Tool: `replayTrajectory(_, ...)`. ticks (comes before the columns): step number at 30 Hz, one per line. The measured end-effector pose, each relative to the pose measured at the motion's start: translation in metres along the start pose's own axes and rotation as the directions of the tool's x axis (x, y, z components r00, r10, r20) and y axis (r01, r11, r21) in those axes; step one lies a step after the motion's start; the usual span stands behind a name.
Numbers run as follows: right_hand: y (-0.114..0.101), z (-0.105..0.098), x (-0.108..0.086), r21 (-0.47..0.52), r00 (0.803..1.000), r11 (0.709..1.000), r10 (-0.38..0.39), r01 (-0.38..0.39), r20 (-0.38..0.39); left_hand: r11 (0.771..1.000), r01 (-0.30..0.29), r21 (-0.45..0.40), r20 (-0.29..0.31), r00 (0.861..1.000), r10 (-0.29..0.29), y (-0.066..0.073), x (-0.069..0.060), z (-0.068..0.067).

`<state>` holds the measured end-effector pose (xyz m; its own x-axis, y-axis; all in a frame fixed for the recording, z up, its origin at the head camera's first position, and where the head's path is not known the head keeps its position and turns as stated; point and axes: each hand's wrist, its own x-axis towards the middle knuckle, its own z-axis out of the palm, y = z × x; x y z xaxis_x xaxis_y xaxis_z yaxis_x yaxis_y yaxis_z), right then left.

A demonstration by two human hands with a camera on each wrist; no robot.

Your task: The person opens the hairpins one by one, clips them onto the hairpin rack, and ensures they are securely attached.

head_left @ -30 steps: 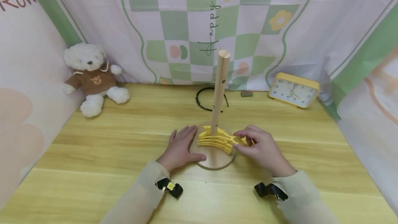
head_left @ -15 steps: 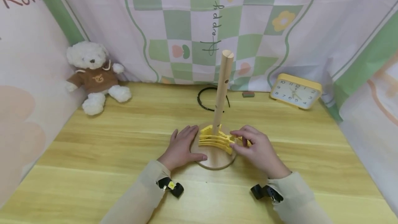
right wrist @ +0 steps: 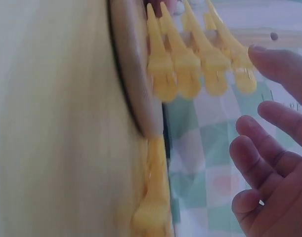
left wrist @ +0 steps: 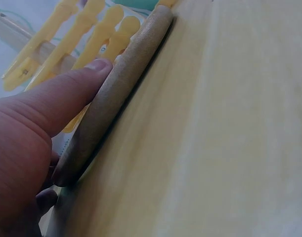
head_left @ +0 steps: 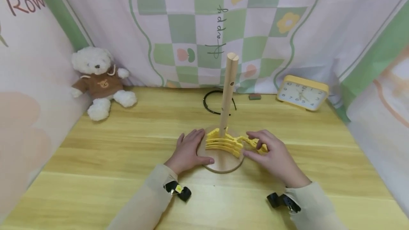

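A round wooden base (head_left: 220, 166) carries an upright wooden post (head_left: 228, 91). Curved yellow pieces (head_left: 223, 145) are stacked on the base in front of the post; their knobbed ends show in the right wrist view (right wrist: 188, 74). My left hand (head_left: 186, 153) grips the base's left side, its thumb (left wrist: 66, 101) lying over the rim. Just right of the stack, my right hand (head_left: 277, 157) has its thumb and fingers spread apart with nothing between them. Its thumb tip is close to the outermost piece; whether they touch I cannot tell.
More yellow pieces (head_left: 262, 147) lie on the table right of the base, partly hidden by my right hand. Behind the post is a black looped cord (head_left: 206, 105). A small green-and-red block (head_left: 254, 97), a yellow clock (head_left: 301, 93) and a white teddy bear (head_left: 103, 84) stand along the back.
My right hand has moved in to the stack and then back to the right, with its thumb and fingertips now wider apart. The left hand stays on the base.
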<state>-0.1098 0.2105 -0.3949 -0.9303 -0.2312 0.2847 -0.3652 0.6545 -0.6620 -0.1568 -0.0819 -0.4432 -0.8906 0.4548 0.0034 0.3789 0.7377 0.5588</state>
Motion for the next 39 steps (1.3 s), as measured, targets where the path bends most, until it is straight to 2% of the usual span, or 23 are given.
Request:
replayTrajectory(12,0.027,-0.017,-0.03,-0.159,0.999,0.987,0.028,-0.034,-0.037,0.999,0.031,-0.012,-0.013,0.999,-0.031,-0.004,-0.002,0.001)
replayTrajectory(18,0.037,-0.028,-0.037,-0.224,0.993,0.967,0.119,-0.121,-0.023,0.999,0.04,-0.014,-0.016,0.999,-0.04,-0.005,-0.002,0.002)
replayTrajectory(25,0.052,-0.032,-0.049,-0.246,0.965,0.936,0.263,-0.252,0.01,0.999,0.031,-0.015,-0.006,0.999,-0.031,-0.003,-0.002,0.001)
replayTrajectory(30,0.059,-0.033,-0.054,-0.288,0.956,0.915,0.294,-0.282,0.0,0.999,0.026,-0.024,-0.002,1.0,-0.026,-0.001,-0.002,-0.001)
replayTrajectory(34,0.058,-0.036,-0.056,-0.249,0.941,0.908,0.332,-0.336,-0.056,1.0,0.02,-0.023,0.004,1.0,-0.02,0.0,-0.002,0.0)
replayTrajectory(39,0.049,-0.037,-0.057,-0.157,0.924,0.925,0.306,-0.345,-0.228,1.0,0.017,-0.019,0.008,1.0,-0.017,0.001,-0.001,0.0)
